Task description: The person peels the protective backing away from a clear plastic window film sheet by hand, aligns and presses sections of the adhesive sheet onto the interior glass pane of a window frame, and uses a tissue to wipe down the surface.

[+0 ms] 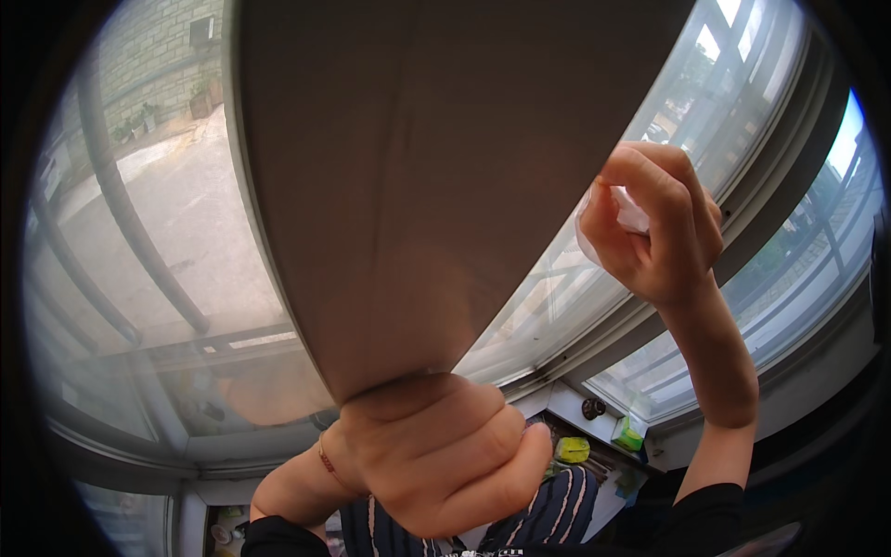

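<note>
A wide grey-brown window frame post [408, 204] rises close in front of me and fills the middle of the view. My left hand [445, 455], with a thin bracelet at the wrist, is closed around the lower visible end of this post, knuckles toward me. On the post's right side, my right hand [659, 218] is raised with bent fingers, pinching a crumpled white tissue [631, 212]. The tissue lies against or very near the window glass [557, 269]; whether it touches cannot be made out. Part of the tissue is hidden behind the fingers.
Another glass pane [186, 241] is on the left, with bars and a paved yard outside. Window tracks [742, 186] run along the right. Below stand a small dark pot [593, 408], a yellow-green package [573, 450] and a green box [629, 433]. My striped trousers [548, 511] show beneath.
</note>
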The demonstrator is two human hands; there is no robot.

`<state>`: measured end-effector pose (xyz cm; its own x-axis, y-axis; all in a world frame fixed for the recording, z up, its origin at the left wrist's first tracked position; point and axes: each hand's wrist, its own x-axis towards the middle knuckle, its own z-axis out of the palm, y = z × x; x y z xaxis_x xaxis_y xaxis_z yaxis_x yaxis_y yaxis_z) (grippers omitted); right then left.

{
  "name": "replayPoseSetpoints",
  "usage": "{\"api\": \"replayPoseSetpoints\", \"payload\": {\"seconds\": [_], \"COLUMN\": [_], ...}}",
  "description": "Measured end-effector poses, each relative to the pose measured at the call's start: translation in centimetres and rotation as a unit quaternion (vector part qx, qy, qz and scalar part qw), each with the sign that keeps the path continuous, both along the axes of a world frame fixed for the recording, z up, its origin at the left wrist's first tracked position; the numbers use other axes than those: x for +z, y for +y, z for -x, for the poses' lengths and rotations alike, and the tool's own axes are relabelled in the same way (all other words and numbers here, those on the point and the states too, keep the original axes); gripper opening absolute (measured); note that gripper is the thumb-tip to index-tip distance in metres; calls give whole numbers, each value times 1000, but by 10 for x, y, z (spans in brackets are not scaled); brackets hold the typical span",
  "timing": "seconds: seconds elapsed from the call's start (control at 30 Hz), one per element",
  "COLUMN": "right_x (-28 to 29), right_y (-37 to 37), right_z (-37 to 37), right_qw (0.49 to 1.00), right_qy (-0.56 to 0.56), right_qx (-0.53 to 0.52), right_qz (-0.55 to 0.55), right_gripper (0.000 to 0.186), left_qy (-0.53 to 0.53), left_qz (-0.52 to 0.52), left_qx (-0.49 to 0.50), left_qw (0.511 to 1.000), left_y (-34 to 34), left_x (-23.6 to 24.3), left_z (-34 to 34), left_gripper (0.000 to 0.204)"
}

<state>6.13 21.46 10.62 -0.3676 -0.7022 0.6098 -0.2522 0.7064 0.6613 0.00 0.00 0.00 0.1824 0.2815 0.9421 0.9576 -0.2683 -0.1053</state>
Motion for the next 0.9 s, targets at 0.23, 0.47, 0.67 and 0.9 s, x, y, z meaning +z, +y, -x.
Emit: {"api": "replayPoseSetpoints", "payload": {"seconds": [0.23, 0.47, 0.67, 0.9], "right_x": [6, 15, 17, 12], "right_y": [-9, -16, -15, -3], "right_z": [-2, -2, 1, 9], "right_qw": [999, 997, 997, 999], "right_qy": [36, 43, 24, 12], "right_qx": [-30, -56, -75, -43], "right_qz": [1, -32, -29, -31], "right_gripper": [16, 15, 17, 13], "left_qy": [-23, -24, -22, -30], "left_qz": [-43, -48, -46, -53], "left_qx": [-16, -14, -7, -10], "left_qw": [999, 998, 999, 998], "left_y": [5, 6, 7, 9], "left_x": [-1, 2, 4, 1], "left_z": [-5, -7, -8, -5], "left_gripper": [15, 15, 15, 15]}}
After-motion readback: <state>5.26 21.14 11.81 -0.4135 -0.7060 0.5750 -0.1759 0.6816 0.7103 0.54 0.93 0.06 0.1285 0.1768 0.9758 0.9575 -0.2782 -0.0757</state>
